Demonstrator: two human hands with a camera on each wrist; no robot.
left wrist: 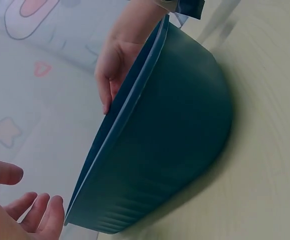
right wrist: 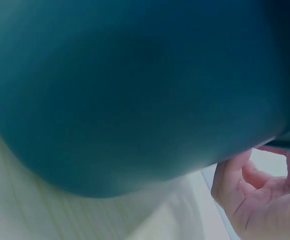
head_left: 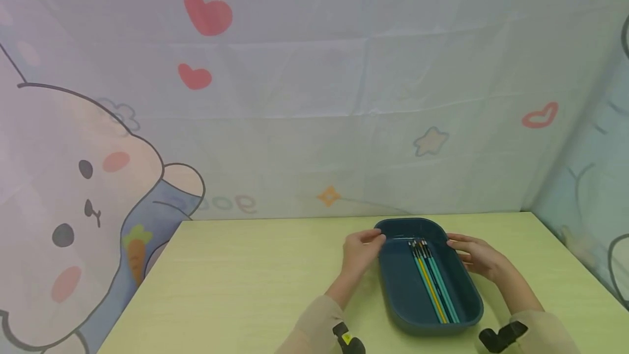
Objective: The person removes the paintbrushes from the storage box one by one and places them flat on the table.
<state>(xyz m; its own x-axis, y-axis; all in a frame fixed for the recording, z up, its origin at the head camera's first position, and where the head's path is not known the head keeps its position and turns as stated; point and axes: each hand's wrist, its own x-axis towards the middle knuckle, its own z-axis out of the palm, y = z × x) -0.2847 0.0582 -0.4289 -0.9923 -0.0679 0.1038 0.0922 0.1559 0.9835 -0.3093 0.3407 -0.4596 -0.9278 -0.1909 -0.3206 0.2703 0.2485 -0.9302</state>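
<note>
A dark teal plastic tray (head_left: 400, 288) with rounded corners lies on the table. Inside it is a bundle of thin paintbrushes (head_left: 434, 283), mostly green-handled with a yellow one, bristles toward the far end. My left hand (head_left: 361, 253) is at the tray's far left edge; its fingertips are close to the rim, thumb apart from the fingers, in the left wrist view. On the opposite side, my right hand (head_left: 484, 258) touches the rim and outer wall with its fingers. The tray's outer wall (right wrist: 135, 100) fills most of the right wrist view, hiding the brushes.
The pale yellow-green table (head_left: 245, 277) extends to the left of the tray. Behind it hangs a light cloth backdrop (head_left: 295, 152) with printed hearts and a cartoon animal. Another printed cloth (head_left: 597, 190) borders the right side.
</note>
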